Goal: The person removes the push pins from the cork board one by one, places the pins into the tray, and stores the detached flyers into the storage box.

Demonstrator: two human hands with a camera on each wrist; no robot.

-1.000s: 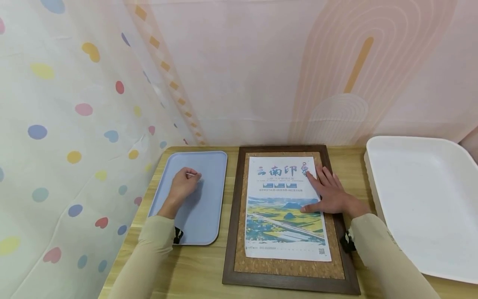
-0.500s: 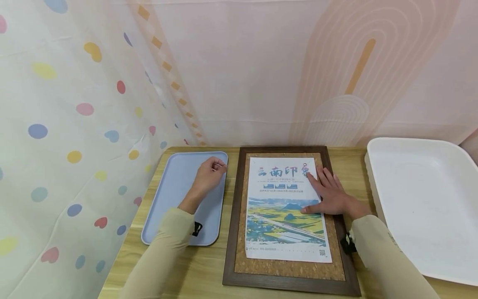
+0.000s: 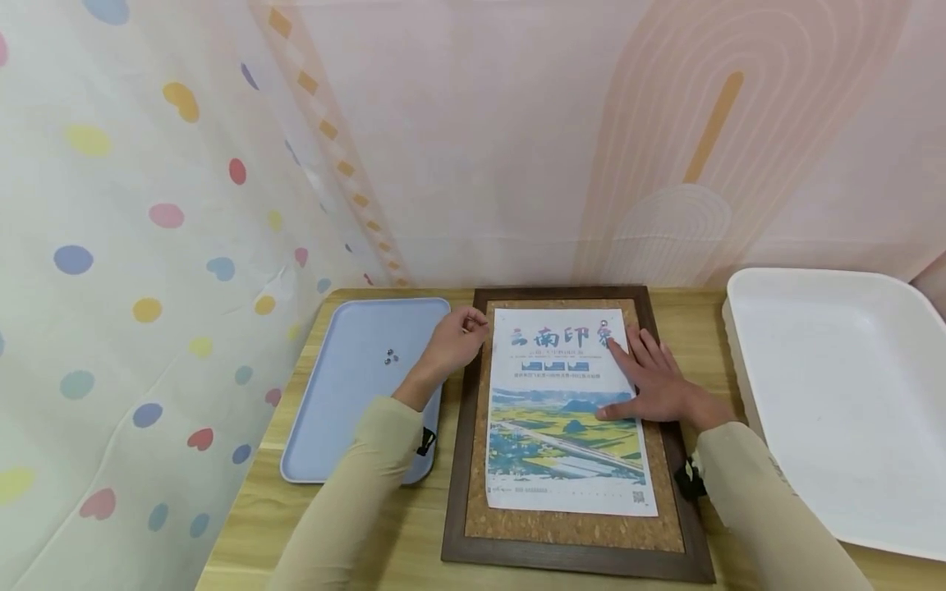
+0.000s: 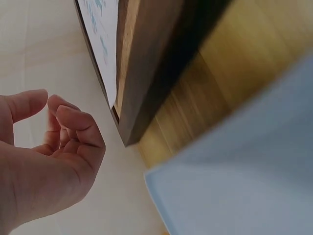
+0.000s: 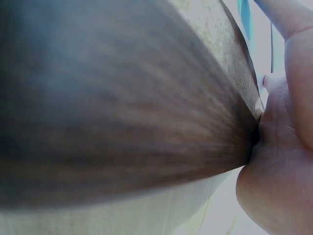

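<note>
Big "云南印象" across the top of the printed paper poster (image 3: 565, 410), yellow fields and a road pictured below, small QR code bottom right. Lying flat on the dark wooden framed cork board (image 3: 572, 538), mid-table. Right hand (image 3: 654, 382) pressing it down, fingers straight. Left hand (image 3: 454, 341) at the frame's top-left corner, fingertips pinched; anything held too small to tell. Two tiny silver pins (image 3: 391, 356) on the pale blue plastic tray (image 3: 347, 410).
</note>
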